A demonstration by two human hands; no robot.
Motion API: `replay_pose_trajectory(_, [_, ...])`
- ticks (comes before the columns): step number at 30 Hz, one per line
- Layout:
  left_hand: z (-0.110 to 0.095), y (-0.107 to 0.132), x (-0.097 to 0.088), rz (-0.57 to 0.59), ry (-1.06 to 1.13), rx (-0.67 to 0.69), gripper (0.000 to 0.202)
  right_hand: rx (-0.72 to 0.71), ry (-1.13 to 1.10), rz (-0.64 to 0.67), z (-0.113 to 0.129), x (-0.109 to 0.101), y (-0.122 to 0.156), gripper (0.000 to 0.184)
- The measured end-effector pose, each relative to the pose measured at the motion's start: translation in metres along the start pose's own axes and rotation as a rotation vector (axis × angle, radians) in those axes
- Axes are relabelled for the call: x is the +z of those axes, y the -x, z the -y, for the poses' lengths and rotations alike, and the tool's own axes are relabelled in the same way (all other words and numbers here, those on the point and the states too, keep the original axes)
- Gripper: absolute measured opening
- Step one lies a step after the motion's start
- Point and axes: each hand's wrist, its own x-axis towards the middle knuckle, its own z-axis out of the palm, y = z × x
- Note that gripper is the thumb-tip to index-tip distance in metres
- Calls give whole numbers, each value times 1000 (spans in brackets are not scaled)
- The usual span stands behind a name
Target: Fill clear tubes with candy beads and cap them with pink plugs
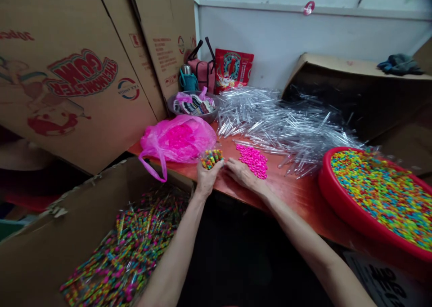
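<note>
A bundle of clear tubes filled with colourful candies (pixel 212 158) is gripped in my left hand (pixel 206 177), above the table's front edge. Close to its right side is my right hand (pixel 240 172), fingers bent and fingertips together near the bundle; whether they hold something is too small to tell. Just beyond the right hand lies a pile of small pink caps (pixel 253 160) on the orange table (pixel 232 191). Behind the left hand rests a pink plastic bag (pixel 178 138) with pink pieces showing through.
Many empty clear tubes (pixel 276 118) are heaped at the back. A red tub (pixel 326 181) of colourful candies stands right. An open cardboard box (pixel 37 248) at lower left holds filled tubes. A bowl (pixel 211 117), a red pouch (pixel 234 68) and tall cartons (pixel 84 131) stand behind.
</note>
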Motion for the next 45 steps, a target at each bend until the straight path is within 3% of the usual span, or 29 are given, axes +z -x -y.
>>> replay_pose_trajectory(7, [33,30,51,299,-10,-117,29,474,-541,-414,-21,-65,39,29])
replay_pose_trajectory(12, [49,40,63,384,-35,-149,33,520,-716,-529,-9,-87,36,33])
replay_pose_trajectory(21, [52,40,59,369,-72,-170,29,444,-619,-523,1,-83,33,33])
replay_pose_trajectory(30, [54,40,61,355,-87,-178,32,288,-394,-454,6,-95,37,23])
replay_pose_trajectory(34, [59,39,61,352,-80,-161,34,242,-306,-551,12,-80,39,19])
replay_pose_trajectory(40, [58,39,62,340,-76,-158,32,331,-225,-736,15,-46,37,23])
replay_pose_trajectory(45, [53,39,63,323,-45,-181,29,360,-174,-789,14,-36,35,25])
